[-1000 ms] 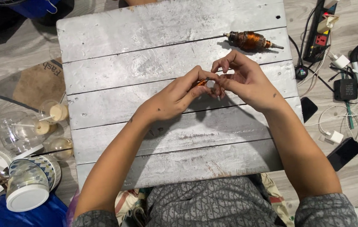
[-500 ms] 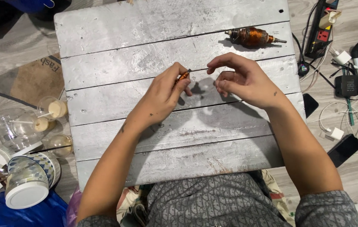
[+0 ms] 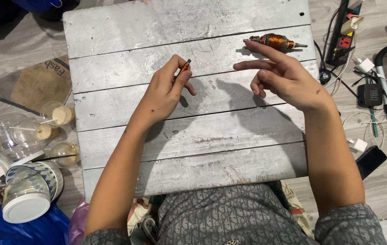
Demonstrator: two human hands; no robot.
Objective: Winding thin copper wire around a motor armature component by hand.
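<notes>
Change since earlier frame: the two hands, close together over the board half a second ago, have drawn apart; the right hand has moved toward the far right edge.
Left hand (image 3: 164, 93): fingers closed in a pinch on the small copper coil (image 3: 184, 68), held just above the grey plank board (image 3: 157, 31).
Coil axis: long axis tilted, dark tip pointing up and away to the right, lower end hidden in the fingers.
Right hand (image 3: 284, 77): holds nothing; index and middle fingers extended leftward, remaining fingers curled in.
Wound armature (image 3: 274, 41): lies on the board just beyond the right fingertips, not touched, long axis running left to right, shaft ends out both sides.
Surroundings: power strip (image 3: 343, 34) and cables on the floor right; plastic cups (image 3: 57, 113) left.
</notes>
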